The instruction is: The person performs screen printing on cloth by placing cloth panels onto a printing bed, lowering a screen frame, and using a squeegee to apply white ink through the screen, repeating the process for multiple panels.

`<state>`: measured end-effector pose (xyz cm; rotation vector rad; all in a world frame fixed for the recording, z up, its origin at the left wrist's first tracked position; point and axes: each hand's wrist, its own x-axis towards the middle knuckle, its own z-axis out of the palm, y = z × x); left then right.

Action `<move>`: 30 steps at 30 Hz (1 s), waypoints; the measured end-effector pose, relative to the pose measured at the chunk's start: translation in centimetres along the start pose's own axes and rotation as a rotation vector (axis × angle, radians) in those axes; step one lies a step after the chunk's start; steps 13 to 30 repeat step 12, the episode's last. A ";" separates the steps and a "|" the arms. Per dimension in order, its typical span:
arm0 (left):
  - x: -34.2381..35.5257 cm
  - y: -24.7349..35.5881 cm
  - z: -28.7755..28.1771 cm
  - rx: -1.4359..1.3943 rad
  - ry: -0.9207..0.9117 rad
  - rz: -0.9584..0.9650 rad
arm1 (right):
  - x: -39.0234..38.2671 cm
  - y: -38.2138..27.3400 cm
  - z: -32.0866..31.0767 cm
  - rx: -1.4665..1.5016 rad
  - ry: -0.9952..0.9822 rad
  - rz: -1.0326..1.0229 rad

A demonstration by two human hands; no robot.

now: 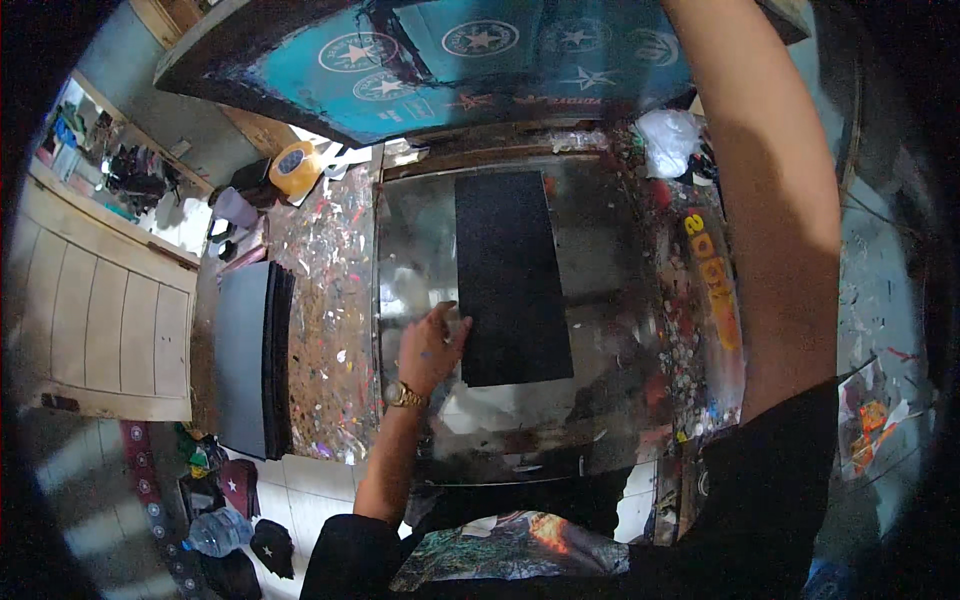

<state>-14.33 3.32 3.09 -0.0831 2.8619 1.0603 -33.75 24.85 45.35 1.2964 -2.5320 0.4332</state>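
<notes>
A black rectangular sheet [512, 280] lies lengthwise on a glass-topped table [610, 400]. My left hand [432, 345], with a gold-coloured watch on its wrist, is at the sheet's left edge near its lower end. Its fingers are apart and the tips touch or almost touch the edge. Above the far end of the table a turquoise screen-printing frame [420, 75] is tilted up, its mesh covered with round star designs. My right forearm [775, 190] reaches up along the right side toward the frame; the hand lies beyond the upper rim of the picture.
To the left, a stack of dark sheets [245, 360] rests on the paint-spattered board. Behind it are a roll of tape [296, 170] and a purple cup [235, 208]. A white plastic bag [668, 140] sits at the far right. On the floor lies a large water bottle [218, 532].
</notes>
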 end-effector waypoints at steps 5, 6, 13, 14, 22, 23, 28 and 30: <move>-0.4 -2.9 -0.8 0.288 0.080 0.468 | 1.9 1.4 1.6 0.060 0.019 -0.044; 0.0 -3.5 -0.8 0.341 0.006 0.540 | 1.3 0.9 1.4 -0.021 0.056 -0.017; 1.2 -5.0 -0.6 0.418 -0.146 0.606 | 2.0 1.9 1.4 -0.061 0.101 0.015; 1.2 -5.0 -0.6 0.418 -0.146 0.606 | 2.0 1.9 1.4 -0.061 0.101 0.015; 1.2 -5.0 -0.6 0.418 -0.146 0.606 | 2.0 1.9 1.4 -0.061 0.101 0.015; 1.2 -5.0 -0.6 0.418 -0.146 0.606 | 2.0 1.9 1.4 -0.061 0.101 0.015; 1.2 -5.0 -0.6 0.418 -0.146 0.606 | 2.0 1.9 1.4 -0.061 0.101 0.015; 1.2 -5.0 -0.6 0.418 -0.146 0.606 | 2.0 1.9 1.4 -0.061 0.101 0.015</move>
